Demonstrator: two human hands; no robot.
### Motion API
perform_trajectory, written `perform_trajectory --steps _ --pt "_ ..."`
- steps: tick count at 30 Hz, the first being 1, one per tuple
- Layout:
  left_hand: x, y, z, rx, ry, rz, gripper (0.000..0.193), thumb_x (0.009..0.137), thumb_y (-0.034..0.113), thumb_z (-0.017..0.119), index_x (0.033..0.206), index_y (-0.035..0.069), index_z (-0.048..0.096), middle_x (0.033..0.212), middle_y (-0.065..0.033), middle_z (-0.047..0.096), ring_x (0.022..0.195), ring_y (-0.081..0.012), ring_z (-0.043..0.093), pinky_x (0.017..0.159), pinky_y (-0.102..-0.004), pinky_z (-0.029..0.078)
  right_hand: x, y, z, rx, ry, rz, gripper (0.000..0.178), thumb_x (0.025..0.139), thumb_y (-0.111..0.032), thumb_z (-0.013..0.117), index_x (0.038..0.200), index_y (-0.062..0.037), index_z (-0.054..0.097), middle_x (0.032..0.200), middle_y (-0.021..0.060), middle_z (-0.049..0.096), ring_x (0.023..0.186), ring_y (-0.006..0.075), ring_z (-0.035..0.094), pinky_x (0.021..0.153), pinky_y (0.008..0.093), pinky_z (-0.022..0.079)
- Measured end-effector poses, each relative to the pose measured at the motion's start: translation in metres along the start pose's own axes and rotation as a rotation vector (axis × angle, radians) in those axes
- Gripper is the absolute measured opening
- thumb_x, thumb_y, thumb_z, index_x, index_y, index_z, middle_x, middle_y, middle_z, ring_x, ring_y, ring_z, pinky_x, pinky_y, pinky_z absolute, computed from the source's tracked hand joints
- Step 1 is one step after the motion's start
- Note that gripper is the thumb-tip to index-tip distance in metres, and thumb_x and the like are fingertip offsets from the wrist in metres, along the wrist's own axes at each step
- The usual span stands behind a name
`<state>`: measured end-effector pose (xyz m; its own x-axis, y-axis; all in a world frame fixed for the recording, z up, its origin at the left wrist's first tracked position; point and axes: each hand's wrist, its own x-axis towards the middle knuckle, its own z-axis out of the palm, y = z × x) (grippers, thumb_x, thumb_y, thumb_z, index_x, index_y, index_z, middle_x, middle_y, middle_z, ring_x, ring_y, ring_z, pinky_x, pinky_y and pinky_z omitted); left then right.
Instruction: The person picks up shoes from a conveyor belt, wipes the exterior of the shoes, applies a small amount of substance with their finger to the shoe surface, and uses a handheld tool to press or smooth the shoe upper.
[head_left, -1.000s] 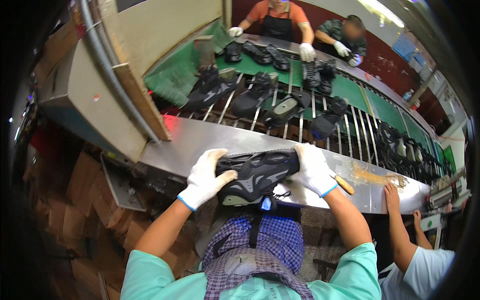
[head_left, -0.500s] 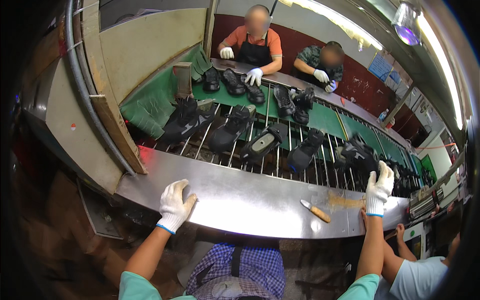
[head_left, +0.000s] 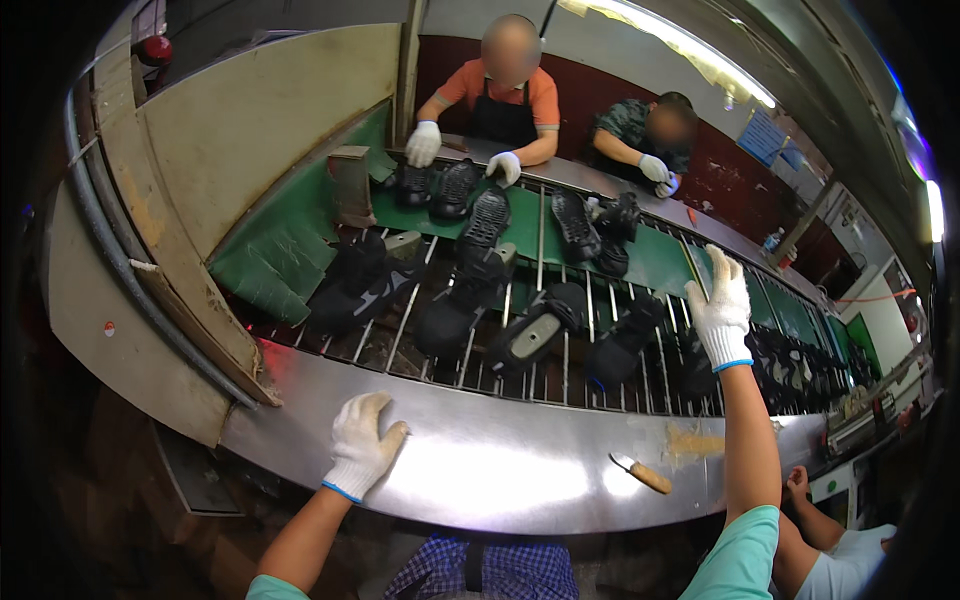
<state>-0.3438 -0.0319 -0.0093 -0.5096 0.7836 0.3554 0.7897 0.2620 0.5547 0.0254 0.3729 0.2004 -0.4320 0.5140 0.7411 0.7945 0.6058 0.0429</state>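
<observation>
My left hand (head_left: 364, 440), in a white knit glove, is at the steel ledge (head_left: 490, 475), thumb spread from the fingers and holding nothing. My right hand (head_left: 722, 310), gloved the same way, reaches out over the rod conveyor with fingers apart. Beneath it sits a dark shoe (head_left: 697, 368), partly covered by my hand. Along the near rods lie a black shoe with grey trim (head_left: 365, 285), a black shoe (head_left: 455, 310), a shoe tipped to show a pale insert (head_left: 535, 330), and another black shoe (head_left: 622, 345). A wooden-handled knife (head_left: 648, 477) lies on the ledge.
Across the conveyor, a person in orange (head_left: 508, 95) touches black shoes on the green belt (head_left: 650, 255); another person (head_left: 645, 140) works beside them. A panel and pipe (head_left: 150, 310) stand at left. More shoes (head_left: 800, 370) crowd the right. A person's arm (head_left: 815, 515) shows at lower right.
My right hand has moved forward, from the ledge's far edge to above the conveyor. The left stays by the ledge. Across from me, a hand has moved onto a shoe, and one shoe now shows its sole.
</observation>
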Motion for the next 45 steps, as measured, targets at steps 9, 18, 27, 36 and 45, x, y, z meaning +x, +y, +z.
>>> perform_trajectory --steps 9,18,27,36,45 --pt "0.060 -0.016 0.033 -0.060 0.074 0.001 0.050 0.088 0.026 0.080 0.130 0.001 0.068 0.131 -0.0175 0.070 0.124 -0.0395 0.064 0.107 -0.0492 0.051 0.047 -0.084 0.108 0.122 -0.155 -0.046 0.079 0.084 -0.026 0.085 0.155 -0.0194 0.051 0.146 0.0224 0.059 0.130 0.0435 0.061 0.107 0.0525 0.053" --pt "0.110 -0.025 0.049 -0.271 0.191 0.097 0.046 0.088 0.018 0.080 0.127 -0.001 0.068 0.126 -0.0211 0.070 0.116 -0.0417 0.068 0.103 -0.0491 0.055 0.082 -0.230 0.205 0.398 -0.526 -0.098 0.064 0.091 -0.036 0.079 0.147 -0.0133 0.058 0.139 0.0216 0.062 0.127 0.0432 0.064 0.105 0.0503 0.055" --pt "0.321 -0.050 -0.018 0.042 0.376 0.376 0.044 0.093 0.020 0.074 0.132 0.001 0.065 0.131 -0.0196 0.068 0.122 -0.0407 0.065 0.106 -0.0486 0.053 0.107 -0.284 0.292 0.374 -0.956 -0.184 0.071 0.091 -0.046 0.075 0.148 -0.0060 0.060 0.143 0.0267 0.061 0.134 0.0438 0.061 0.111 0.0488 0.052" --pt "0.473 -0.150 0.057 0.490 -0.515 0.013 0.070 0.093 0.033 0.071 0.156 0.009 0.050 0.164 -0.0194 0.046 0.139 -0.0426 0.058 0.117 -0.0489 0.048 0.119 -0.253 0.350 0.355 -0.973 -0.156 0.042 0.089 -0.037 0.075 0.117 -0.0046 0.078 0.117 0.0253 0.076 0.113 0.0418 0.072 0.100 0.0490 0.057" --pt "0.485 -0.211 0.086 0.414 -0.374 0.170 0.032 0.092 0.018 0.070 0.122 0.006 0.069 0.164 -0.0185 0.048 0.131 -0.0464 0.062 0.112 -0.0489 0.050 0.129 -0.141 0.096 0.845 -0.604 0.379 0.040 0.103 -0.040 0.068 0.110 -0.0009 0.076 0.086 0.0067 0.073 0.071 0.0229 0.068 0.072 0.0398 0.055"
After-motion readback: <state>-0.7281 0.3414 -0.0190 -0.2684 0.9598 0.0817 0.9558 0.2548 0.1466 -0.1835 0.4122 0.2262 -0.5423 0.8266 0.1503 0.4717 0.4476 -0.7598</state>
